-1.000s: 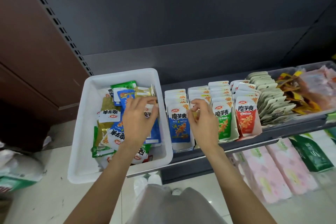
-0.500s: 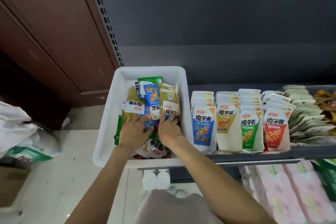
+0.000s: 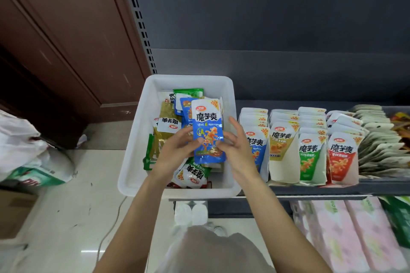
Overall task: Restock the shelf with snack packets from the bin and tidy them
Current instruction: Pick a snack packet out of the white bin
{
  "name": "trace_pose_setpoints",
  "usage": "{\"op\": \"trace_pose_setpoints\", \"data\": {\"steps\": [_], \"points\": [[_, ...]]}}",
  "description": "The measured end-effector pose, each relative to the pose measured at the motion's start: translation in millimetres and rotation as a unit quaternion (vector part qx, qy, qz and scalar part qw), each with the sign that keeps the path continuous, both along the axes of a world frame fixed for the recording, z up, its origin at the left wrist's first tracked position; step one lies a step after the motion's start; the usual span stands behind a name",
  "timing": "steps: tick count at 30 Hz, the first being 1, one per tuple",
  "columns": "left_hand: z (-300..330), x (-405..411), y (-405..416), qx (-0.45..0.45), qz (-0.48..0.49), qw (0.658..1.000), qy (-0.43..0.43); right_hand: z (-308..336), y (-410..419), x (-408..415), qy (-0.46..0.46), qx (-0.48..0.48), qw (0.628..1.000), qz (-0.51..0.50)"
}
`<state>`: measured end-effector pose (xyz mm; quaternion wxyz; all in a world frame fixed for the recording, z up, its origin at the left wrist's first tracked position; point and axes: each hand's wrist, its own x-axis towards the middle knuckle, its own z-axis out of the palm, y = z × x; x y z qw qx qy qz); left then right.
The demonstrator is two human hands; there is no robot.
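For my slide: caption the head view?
Both hands hold a blue snack packet above the white bin, beside stocked shelf rows.

Both hands, left [image 3: 177, 150] and right [image 3: 236, 150], pinch a blue snack packet [image 3: 207, 131] upright over the white bin [image 3: 133, 139] at the shelf's [image 3: 332, 188] left end.

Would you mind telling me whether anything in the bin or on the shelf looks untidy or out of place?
Yes: the snack packets in the white plastic bin lie jumbled, several upside down, such as the white-topped gold packet. The shelf rows stand orderly by colour. Both hands, left hand and right hand, hold a blue packet upright above the bin.
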<state>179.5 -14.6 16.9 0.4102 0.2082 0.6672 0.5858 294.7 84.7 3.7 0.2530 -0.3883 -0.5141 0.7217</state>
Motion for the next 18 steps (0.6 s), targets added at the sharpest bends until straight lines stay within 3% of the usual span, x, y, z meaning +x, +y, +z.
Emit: {"op": "trace_pose_setpoints", "data": {"steps": [2, 4, 7, 11, 18], "points": [[4, 6, 1, 0.017, -0.004, 0.999, 0.049, 4, -1, 8, 0.023, -0.041, 0.999, -0.005], [4, 8, 2, 0.023, -0.021, 0.996, 0.084, 9, 1, 15, 0.016, -0.019, 1.0, -0.008], [7, 13, 5, 0.047, -0.093, 0.987, 0.126, 23, 10, 32, -0.014, 0.087, 0.996, -0.032], [15, 33, 23, 0.083, -0.157, 0.953, 0.244, 49, 32, 74, -0.031, 0.248, 0.968, -0.031], [-8, 58, 69, 0.084, -0.161, 0.886, 0.426, 34, 55, 112, -0.099, 0.334, 0.933, -0.088]]}}
